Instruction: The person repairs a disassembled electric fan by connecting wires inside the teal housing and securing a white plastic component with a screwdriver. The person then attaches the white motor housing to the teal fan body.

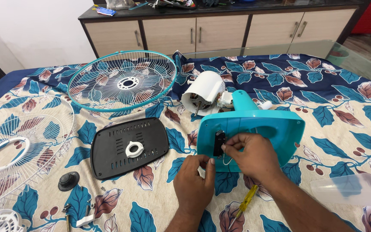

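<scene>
The right hand (250, 151) pinches a small black switch part (219, 143) against the flat underside of the turquoise fan base (275, 129), while the left hand (195, 178), fingers curled, presses its thumb to the base's lower edge to steady it. We read this as the stage of work on the base wiring: a thin wire loop (227, 161) hangs just below the switch part. We judge that the next move calls for a firm hold on the base and fine fingertip control at the small opening. The base lies tilted on a floral bedsheet (344, 99), its neck joined to the white motor housing (203, 92) behind it. To the left lie a black bottom plate (108, 150) bearing a white ring nut (134, 149), a teal-rimmed grille (122, 80), a white grille (18, 150) and a black knob (68, 181). A yellow-handled screwdriver (244, 203) rests near the right wrist. We see no package or label on the bed; small packets on the far dark counter (237, 7) are too blurred to describe.
</scene>
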